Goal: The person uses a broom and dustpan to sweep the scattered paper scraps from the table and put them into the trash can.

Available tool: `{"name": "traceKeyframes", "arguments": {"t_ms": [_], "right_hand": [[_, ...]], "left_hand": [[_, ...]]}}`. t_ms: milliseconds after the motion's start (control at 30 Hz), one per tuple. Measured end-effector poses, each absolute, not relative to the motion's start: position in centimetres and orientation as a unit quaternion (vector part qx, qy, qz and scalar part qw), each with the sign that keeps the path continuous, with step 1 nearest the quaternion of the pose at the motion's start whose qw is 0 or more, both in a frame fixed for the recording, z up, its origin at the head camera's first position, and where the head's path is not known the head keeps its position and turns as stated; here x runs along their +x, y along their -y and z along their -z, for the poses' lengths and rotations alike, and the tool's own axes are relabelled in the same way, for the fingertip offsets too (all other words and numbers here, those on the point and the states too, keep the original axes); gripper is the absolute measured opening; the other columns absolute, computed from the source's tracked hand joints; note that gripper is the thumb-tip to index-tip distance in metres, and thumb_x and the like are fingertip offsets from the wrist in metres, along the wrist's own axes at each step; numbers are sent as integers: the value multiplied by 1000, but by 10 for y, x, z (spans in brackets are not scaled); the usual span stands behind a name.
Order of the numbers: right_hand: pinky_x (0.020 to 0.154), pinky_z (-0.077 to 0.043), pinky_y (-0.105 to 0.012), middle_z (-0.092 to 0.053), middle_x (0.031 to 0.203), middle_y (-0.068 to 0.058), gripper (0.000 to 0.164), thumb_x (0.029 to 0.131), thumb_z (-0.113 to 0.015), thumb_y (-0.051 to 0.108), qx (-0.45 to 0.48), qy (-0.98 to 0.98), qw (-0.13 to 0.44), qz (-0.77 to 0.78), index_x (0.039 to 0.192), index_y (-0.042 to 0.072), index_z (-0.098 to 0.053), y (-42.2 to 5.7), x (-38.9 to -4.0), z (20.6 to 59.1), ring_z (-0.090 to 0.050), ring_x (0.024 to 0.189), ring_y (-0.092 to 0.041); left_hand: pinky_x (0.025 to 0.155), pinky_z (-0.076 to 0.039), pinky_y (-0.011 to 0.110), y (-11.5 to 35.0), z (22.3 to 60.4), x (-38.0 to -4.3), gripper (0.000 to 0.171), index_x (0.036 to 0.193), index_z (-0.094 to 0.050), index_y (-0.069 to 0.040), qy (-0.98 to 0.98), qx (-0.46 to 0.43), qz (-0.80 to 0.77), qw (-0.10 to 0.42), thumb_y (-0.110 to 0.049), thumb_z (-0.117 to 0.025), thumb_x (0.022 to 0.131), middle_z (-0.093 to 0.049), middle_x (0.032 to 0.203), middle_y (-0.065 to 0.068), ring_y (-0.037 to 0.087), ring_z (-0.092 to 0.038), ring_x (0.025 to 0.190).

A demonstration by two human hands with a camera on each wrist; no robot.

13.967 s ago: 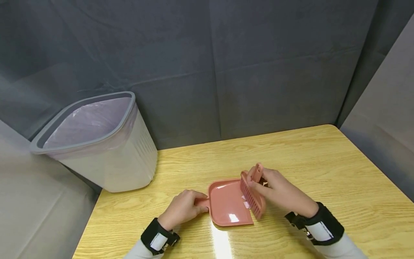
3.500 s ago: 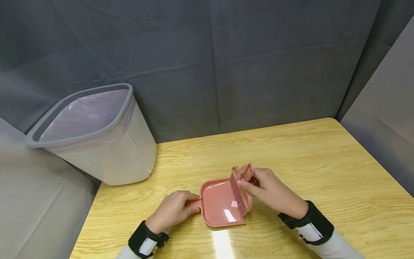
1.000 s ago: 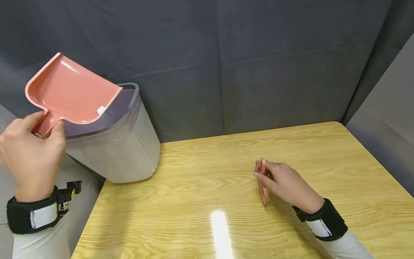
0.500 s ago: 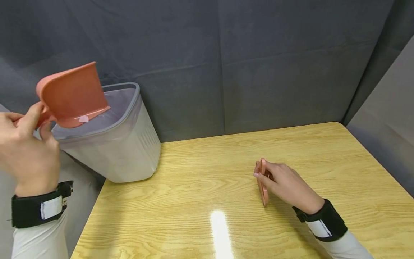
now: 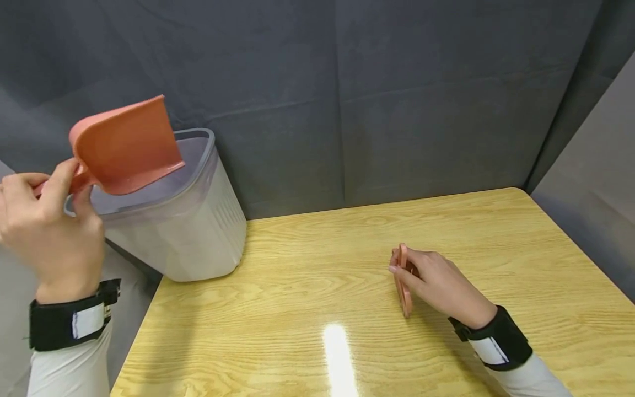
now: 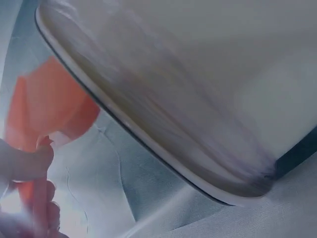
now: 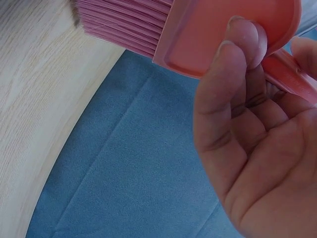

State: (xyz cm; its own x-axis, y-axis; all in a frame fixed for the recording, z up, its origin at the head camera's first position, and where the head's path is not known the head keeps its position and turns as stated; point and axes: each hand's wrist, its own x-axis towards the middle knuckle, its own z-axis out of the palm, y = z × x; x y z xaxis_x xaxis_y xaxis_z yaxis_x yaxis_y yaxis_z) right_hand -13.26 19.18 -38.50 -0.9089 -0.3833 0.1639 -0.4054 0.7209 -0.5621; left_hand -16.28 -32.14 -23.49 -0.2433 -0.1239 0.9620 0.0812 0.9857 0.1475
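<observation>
My left hand holds a pink dustpan by its handle over the mouth of the trash bin. The pan is tipped on its side, its straight edge facing right over the liner, and its visible inner face is bare. In the left wrist view the dustpan appears beyond the bin's rim, with fingers wrapped round the handle. At the right, my right hand pinches a pink hand brush on edge, close over the table. Its bristles point toward the wood in the right wrist view.
A wooden table spreads across the foreground, with a bright light reflection. The bin, lined with a purplish bag, leans at the table's back left. A dark grey cloth hangs behind, and lighter cloth covers the right side.
The dustpan has gone from the table up to the bin and tipped over; the white scrap seen on it half a second ago no longer shows. The brush has left the pan.
</observation>
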Motion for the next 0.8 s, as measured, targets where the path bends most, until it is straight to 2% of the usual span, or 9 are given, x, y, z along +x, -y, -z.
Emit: {"name": "traceKeyframes", "arguments": {"t_ms": [133, 267, 367, 533, 633, 800], "right_hand": [[60, -41, -27, -59, 76, 12, 19, 105, -62, 33, 213, 927, 22, -307, 103, 16, -70, -192, -133, 384, -51, 65, -5], [61, -42, -27, -60, 77, 12, 19, 105, -62, 34, 209, 927, 16, -312, 104, 16, -70, -192, -132, 384, -52, 66, -6], [62, -43, -27, -62, 80, 11, 19, 105, -62, 34, 206, 926, 10, -317, 105, 17, -70, -192, -132, 383, -53, 68, -7], [64, -44, -28, -63, 81, 12, 19, 105, -62, 35, 201, 927, 7, -317, 104, 19, -71, -193, -133, 382, -54, 70, -7], [63, -44, -28, -62, 80, 13, 20, 105, -61, 36, 199, 927, 5, -317, 104, 19, -71, -194, -134, 381, -55, 69, -7], [62, -44, -27, -61, 79, 13, 17, 105, -63, 34, 194, 929, -1, -317, 103, 19, -71, -194, -134, 381, -54, 70, -8]], "left_hand": [[82, -37, 54, 317, 236, -161, 37, 122, -75, -12, 784, 27, 82, 615, -38, -69, 98, -60, 100, 29, 49, -57, 94], [71, -36, 48, 302, 240, -153, 37, 124, -74, -8, 811, 3, 100, 577, -34, -70, 99, -63, 97, 26, 45, -58, 84], [67, -33, 38, 285, 246, -144, 34, 125, -73, -3, 841, -47, 137, 521, -23, -73, 97, -64, 96, 25, 37, -56, 76], [64, -34, 25, 248, 271, -139, 34, 119, -75, 0, 871, -157, 204, 417, -11, -83, 87, -66, 87, 15, 22, -50, 67], [61, -40, 26, 225, 295, -141, 32, 114, -76, -2, 888, -206, 224, 344, -11, -85, 85, -67, 85, 7, 17, -53, 66], [64, -51, 39, 190, 342, -148, 29, 112, -78, -8, 917, -231, 237, 223, -18, -86, 86, -72, 93, 2, 17, -65, 77]]}}
